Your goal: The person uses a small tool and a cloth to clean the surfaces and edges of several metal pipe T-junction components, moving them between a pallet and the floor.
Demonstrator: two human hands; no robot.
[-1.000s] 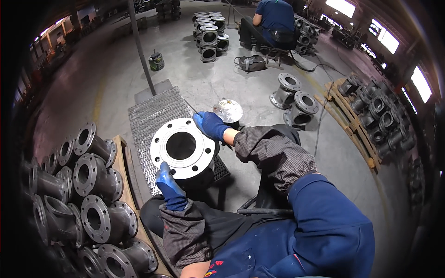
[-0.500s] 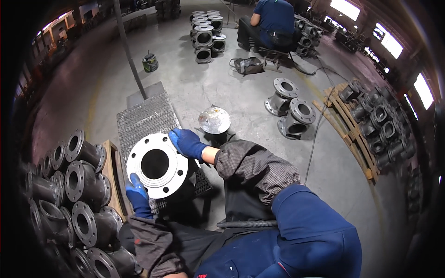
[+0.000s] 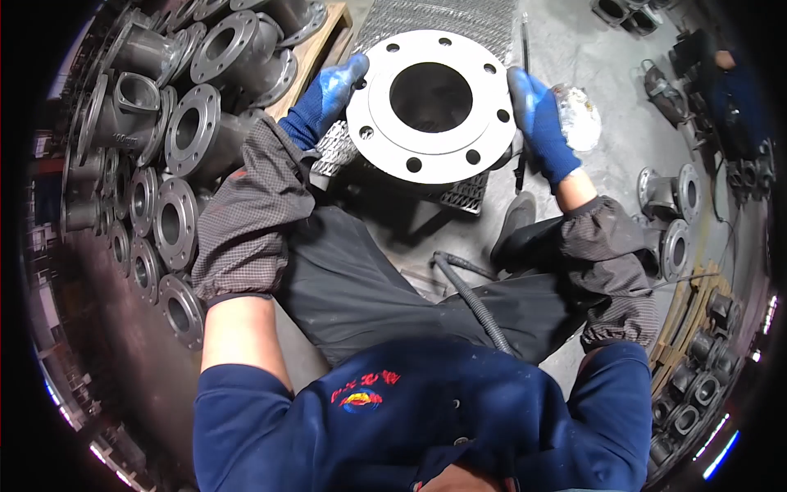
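Between my two hands is a grey flanged pipe fitting [image 3: 430,146], its broad round flange with several bolt holes facing up and its bore dark. My left hand [image 3: 332,92], in a blue glove, grips the flange's left edge. At the right edge my right hand [image 3: 539,119], gloved the same way, has its thumb at the rim and its other fingers partly hidden. Under the fitting lies a textured metal plate bench [image 3: 447,15]; the fitting's lower body is mostly hidden, so I cannot tell whether it rests there.
Flanged fittings [image 3: 197,131] crowd the left, some by a wooden pallet [image 3: 334,33]. A round silver-topped object [image 3: 579,119] stands right of the bench. Two fittings [image 3: 674,197] stand farther right, with another loaded pallet [image 3: 689,316] below. A ribbed hose [image 3: 471,299] runs between my legs.
My view has tipped down and turned, so the bench appears higher. Both hands remain on the flange; my right hand has shifted from its upper edge to its right side.
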